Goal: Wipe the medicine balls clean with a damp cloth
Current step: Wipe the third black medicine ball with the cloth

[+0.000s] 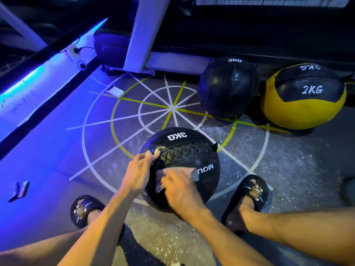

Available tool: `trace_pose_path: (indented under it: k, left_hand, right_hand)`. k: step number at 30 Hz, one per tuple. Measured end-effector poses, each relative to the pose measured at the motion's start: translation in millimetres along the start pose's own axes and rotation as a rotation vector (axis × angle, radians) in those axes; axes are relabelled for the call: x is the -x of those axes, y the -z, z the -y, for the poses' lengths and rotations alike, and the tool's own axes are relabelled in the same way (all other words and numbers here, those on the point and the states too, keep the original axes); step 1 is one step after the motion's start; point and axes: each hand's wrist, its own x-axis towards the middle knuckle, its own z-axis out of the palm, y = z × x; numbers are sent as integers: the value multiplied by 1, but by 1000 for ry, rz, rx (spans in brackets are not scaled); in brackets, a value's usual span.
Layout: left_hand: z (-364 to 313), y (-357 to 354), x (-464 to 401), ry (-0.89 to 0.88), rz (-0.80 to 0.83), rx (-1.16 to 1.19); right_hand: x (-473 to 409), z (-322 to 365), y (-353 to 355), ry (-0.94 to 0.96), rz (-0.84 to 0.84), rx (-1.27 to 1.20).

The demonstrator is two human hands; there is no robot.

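Observation:
A black 3KG medicine ball stands on the floor between my feet. My left hand rests on its left side, fingertips touching the laced seam. My right hand presses a small grey cloth flat against the near face of the ball; the hand is blurred. A second black 3KG ball and a yellow and black 2KG ball sit further back on the right.
White and yellow lines form a circle pattern on the floor. A white machine frame rises behind it. A small white box lies left of the pattern, and a small dark object lies at far left. A blue-lit ledge runs along the left.

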Motion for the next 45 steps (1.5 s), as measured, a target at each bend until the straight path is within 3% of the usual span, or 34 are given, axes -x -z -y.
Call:
trace_pose_path:
  k: [2,5,6,7,11,12,15,16,17,20,21,23,26,27,29,31,32,37,42,45]
  left_hand:
    - [0,0,1,-5,9,-34]
    - [-6,-4,0,-6,-4,-61]
    - [-6,-7,-1,-8,-18,-69]
    - [-3,-10,0,-22,-38,-96]
    - [19,-16,9,-38,-163,-226]
    - [24,-15,12,-30,-172,-225]
    - [32,-10,14,-22,-171,-223]
    - [33,-9,15,-21,-174,-219]
    - [34,-9,15,-26,-170,-207]
    - [37,-2,14,-26,-164,-201]
    - [38,-1,14,-33,-152,-219]
    - [36,-3,14,-51,-132,-230]
    - [26,-8,11,-38,-163,-235]
    - [23,-10,12,-38,-160,-231]
    - [21,-9,11,-48,-154,-227]
    - [25,-7,11,-49,-163,-232]
    - [26,-7,12,-61,-160,-231]
    - [30,-10,14,-93,-194,-213]
    - [27,-6,17,-63,-200,-157]
    - [12,-9,9,-138,-181,-191]
  right_hand:
    - [5,-34,28,-211,-207,-86]
    - [6,-64,55,-743,-463,-235]
    - [4,-62,52,-835,-507,-280]
    - [4,-51,47,-791,-505,-285]
    - [14,-30,35,-118,-231,-162]
    - [14,-48,40,-121,-236,-156]
    - [10,-86,54,-692,-365,-259]
    - [7,-86,51,-790,-384,-289]
    - [4,-74,46,-753,-376,-308]
    - [-1,-23,34,-267,-241,-332]
    - [-3,-24,34,-195,-214,-294]
    - [-6,-51,39,-361,-250,-284]
    - [-2,-97,49,-878,-317,-291]
    - [3,-95,48,-889,-321,-274]
    - [8,-61,44,-618,-332,-299]
    - [12,-37,38,-249,-175,-304]
    - [11,-39,36,-158,-121,-265]
    - [-29,-65,59,-450,-267,-213]
    - [-47,-60,54,-424,-298,-159]
    - [-35,-46,41,-365,-253,-67]
